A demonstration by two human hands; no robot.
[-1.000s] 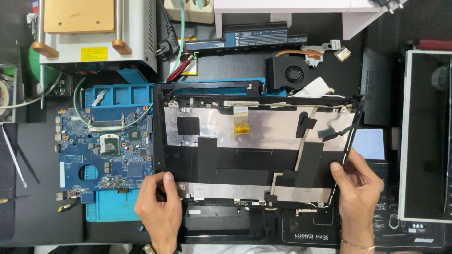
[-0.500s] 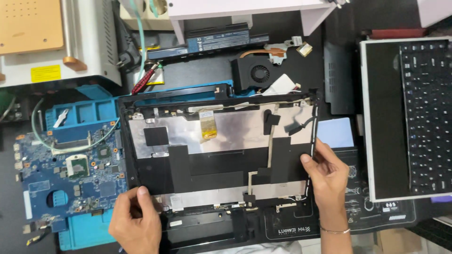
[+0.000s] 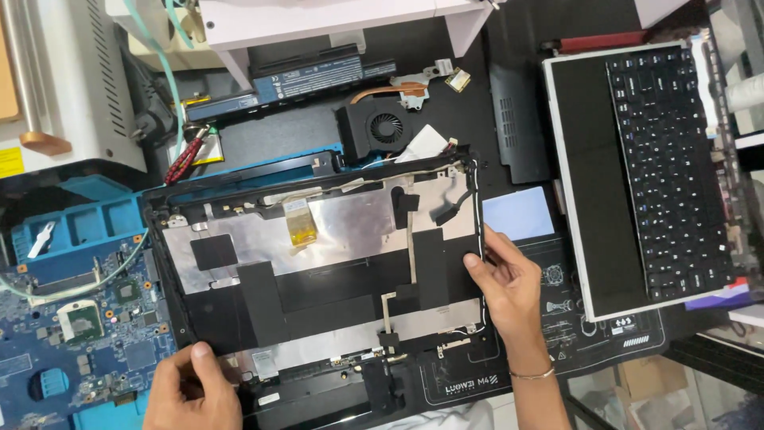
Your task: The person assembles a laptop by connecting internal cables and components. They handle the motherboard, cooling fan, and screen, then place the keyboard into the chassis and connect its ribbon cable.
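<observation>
Laptop palmrest cover (image 3: 318,271), turned underside up, fills the middle of the work mat (image 3: 525,111); silver foil shielding, black insulating patches, a yellow-tipped ribbon cable (image 3: 299,223) near its far edge

Opened laptop (image 3: 645,175) with black keyboard lies along the mat's right edge, well apart from the cover

Blue motherboard (image 3: 72,326) on a blue tray at the left edge, just beside the cover's left side

Black battery pack (image 3: 318,80) along the far edge under a white shelf; cooling fan with copper heat pipe (image 3: 386,127) just behind the cover's far edge

I see my right hand (image 3: 509,287) at the cover's right edge, thumb and fingers pinched onto the thin rim, the rest of the hand resting over the mat

My left hand (image 3: 195,390) is at the cover's near left corner, fingers curled down onto the near edge; I cannot tell how firmly it grips, since the fingertips are hidden under the hand
</observation>
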